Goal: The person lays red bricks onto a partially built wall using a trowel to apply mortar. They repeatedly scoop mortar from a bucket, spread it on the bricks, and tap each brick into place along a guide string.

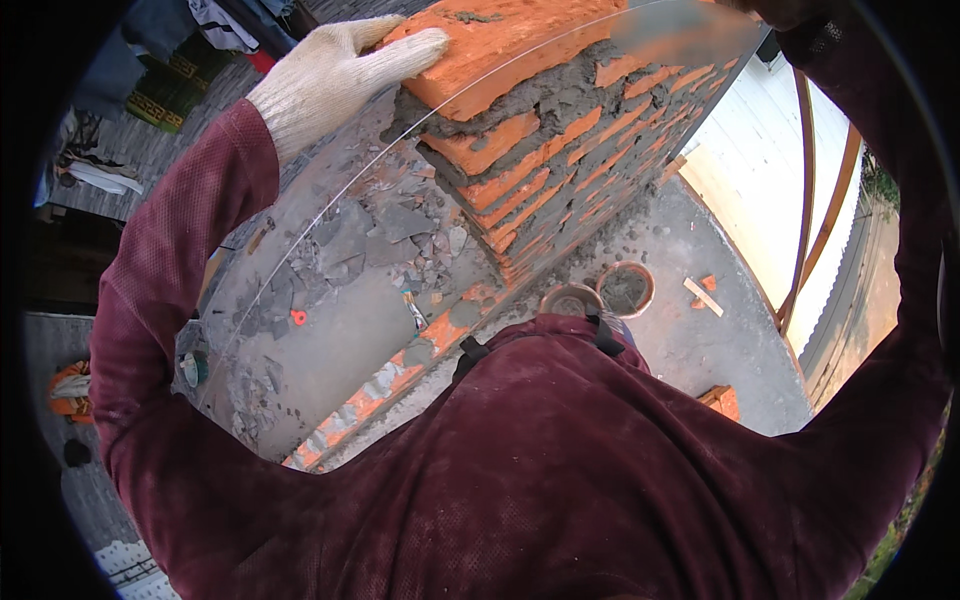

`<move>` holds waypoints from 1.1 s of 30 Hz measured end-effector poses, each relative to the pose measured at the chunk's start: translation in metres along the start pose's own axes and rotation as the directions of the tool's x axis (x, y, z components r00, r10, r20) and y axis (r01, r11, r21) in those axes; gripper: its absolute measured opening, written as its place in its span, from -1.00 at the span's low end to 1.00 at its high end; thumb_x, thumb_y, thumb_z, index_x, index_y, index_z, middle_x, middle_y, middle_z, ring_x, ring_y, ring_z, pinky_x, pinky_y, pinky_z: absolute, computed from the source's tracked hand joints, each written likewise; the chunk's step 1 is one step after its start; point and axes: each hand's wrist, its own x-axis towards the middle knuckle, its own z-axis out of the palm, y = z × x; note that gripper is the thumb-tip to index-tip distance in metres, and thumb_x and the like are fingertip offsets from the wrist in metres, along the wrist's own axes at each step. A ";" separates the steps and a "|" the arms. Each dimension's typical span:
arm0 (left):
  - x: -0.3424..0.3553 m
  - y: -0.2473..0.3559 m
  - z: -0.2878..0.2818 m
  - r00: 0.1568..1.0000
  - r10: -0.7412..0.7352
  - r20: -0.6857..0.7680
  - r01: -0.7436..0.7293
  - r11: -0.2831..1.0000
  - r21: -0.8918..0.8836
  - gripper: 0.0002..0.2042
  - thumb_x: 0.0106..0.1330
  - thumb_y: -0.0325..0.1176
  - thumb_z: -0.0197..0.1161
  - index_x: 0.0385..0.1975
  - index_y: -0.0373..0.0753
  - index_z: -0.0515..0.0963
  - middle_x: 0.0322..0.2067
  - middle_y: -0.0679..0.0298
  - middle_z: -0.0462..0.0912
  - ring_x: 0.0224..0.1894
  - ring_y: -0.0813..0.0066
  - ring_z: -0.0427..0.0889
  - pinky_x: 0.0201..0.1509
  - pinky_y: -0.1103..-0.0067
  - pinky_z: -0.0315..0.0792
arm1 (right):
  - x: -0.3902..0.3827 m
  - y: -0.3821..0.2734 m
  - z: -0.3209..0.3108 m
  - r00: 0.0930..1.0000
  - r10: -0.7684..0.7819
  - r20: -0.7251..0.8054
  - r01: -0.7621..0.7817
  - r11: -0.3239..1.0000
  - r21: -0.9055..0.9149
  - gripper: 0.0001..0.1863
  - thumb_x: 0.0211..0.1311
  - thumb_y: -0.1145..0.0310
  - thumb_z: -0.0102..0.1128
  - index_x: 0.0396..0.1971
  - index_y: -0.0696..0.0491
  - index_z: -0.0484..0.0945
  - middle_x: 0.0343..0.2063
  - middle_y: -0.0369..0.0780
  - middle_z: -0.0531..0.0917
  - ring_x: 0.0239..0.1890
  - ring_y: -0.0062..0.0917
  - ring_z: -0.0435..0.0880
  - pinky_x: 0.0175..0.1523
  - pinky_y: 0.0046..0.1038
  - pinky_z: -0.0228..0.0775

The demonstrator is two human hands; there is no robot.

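While left hand (335,75), gloved, touches top brick (520,42), thumb spread, right hand (788,12) mostly hidden, can't tell either grip.

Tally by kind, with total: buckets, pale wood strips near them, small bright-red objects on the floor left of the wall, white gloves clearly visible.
Buckets: 2
Pale wood strip: 1
Small bright-red object: 1
White glove, on the left hand touching the orange brick: 1
Total: 5
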 end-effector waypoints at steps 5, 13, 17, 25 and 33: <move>-0.003 0.001 0.003 0.998 -0.048 -0.045 0.044 0.995 -0.088 -0.17 0.34 0.36 0.21 0.36 -0.25 0.46 0.08 -0.03 0.67 0.18 0.14 0.65 0.31 0.28 0.46 | -0.006 0.001 -0.005 1.000 0.025 -0.009 -0.025 0.999 -0.024 -0.76 0.43 0.24 0.20 -0.23 0.15 0.63 -0.55 -0.18 0.63 -0.58 -0.47 0.64 -0.50 -0.46 0.53; 0.000 0.004 -0.001 0.998 -0.068 -0.012 0.067 0.994 -0.089 -0.13 0.37 0.33 0.18 0.39 -0.36 0.39 0.19 -0.11 0.59 0.29 0.08 0.56 0.41 0.32 0.36 | -0.023 -0.003 -0.004 0.998 0.058 -0.014 -0.059 0.997 -0.054 -0.77 0.43 0.26 0.20 -0.20 0.14 0.63 -0.50 -0.15 0.64 -0.54 -0.43 0.65 -0.46 -0.45 0.55; 0.002 0.002 0.002 0.994 -0.101 -0.049 0.098 0.993 -0.068 -0.11 0.37 0.33 0.19 0.40 -0.41 0.36 0.23 -0.14 0.56 0.34 0.11 0.51 0.43 0.36 0.32 | -0.032 -0.007 -0.003 0.995 0.094 -0.035 -0.096 0.993 -0.066 -0.77 0.43 0.26 0.20 -0.19 0.14 0.63 -0.48 -0.14 0.65 -0.52 -0.42 0.66 -0.44 -0.44 0.56; -0.002 0.026 -0.003 0.990 -0.138 -0.005 0.132 0.956 -0.261 -0.23 0.42 0.18 0.23 0.41 -0.34 0.38 0.23 0.06 0.58 0.31 0.35 0.49 0.39 0.45 0.31 | -0.050 -0.017 -0.009 0.986 0.149 -0.071 -0.155 0.984 -0.090 -0.77 0.43 0.27 0.19 -0.16 0.14 0.63 -0.44 -0.12 0.66 -0.47 -0.38 0.68 -0.39 -0.42 0.58; -0.004 0.026 -0.003 0.970 -0.226 0.085 0.241 0.923 -0.301 -0.18 0.37 0.31 0.16 0.48 -0.15 0.29 0.33 0.17 0.45 0.40 0.28 0.30 0.34 0.06 0.23 | -0.050 -0.019 -0.003 0.989 0.137 -0.055 -0.143 0.984 -0.110 -0.77 0.43 0.29 0.19 -0.13 0.13 0.63 -0.39 -0.10 0.68 -0.43 -0.35 0.69 -0.35 -0.41 0.60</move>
